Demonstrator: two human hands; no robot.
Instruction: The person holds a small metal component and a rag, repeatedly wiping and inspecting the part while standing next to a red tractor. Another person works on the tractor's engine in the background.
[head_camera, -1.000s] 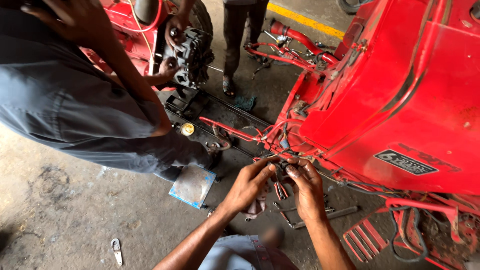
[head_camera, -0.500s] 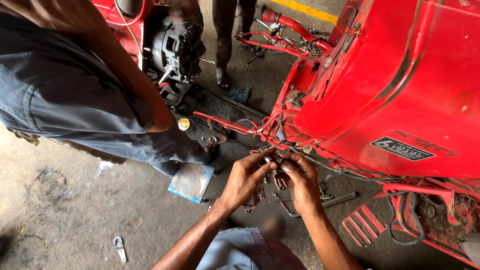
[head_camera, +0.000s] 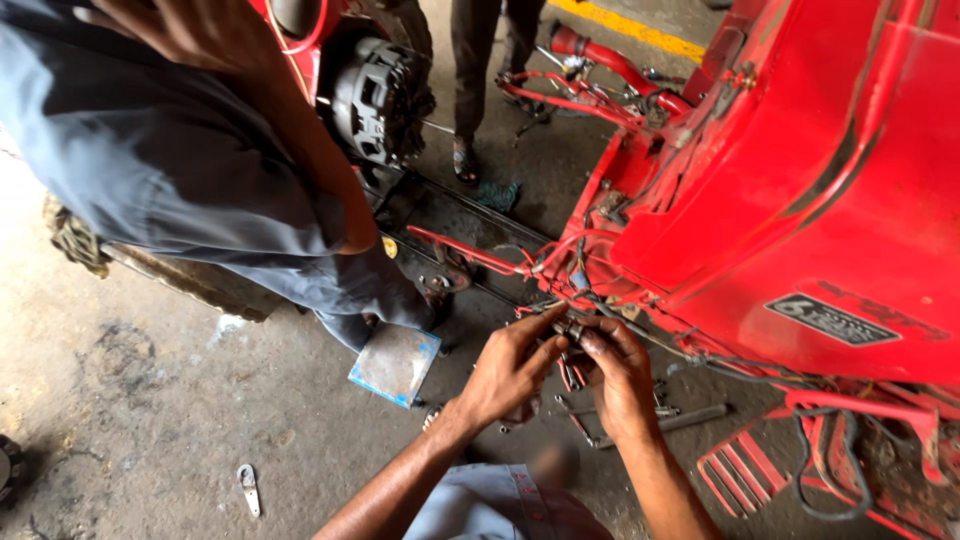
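Both my hands are up at the same spot here. My left hand (head_camera: 512, 365) and right hand (head_camera: 618, 372) are pinched together on a small dark connector (head_camera: 568, 328), fingertips of both closed around it, right at the lower edge of the red machine body (head_camera: 800, 190). That little part sits at the end of the thin wires (head_camera: 700, 355) running along under the red panel, just above the concrete floor (head_camera: 150, 420). A metal rod (head_camera: 680, 420) lies on the floor just beside my right wrist. A blue-edged square plate (head_camera: 395, 363) sits to the left, near a co-worker in grey (head_camera: 150, 160) bending over. A small flat metal piece (head_camera: 247, 488) lies well apart, lower left.
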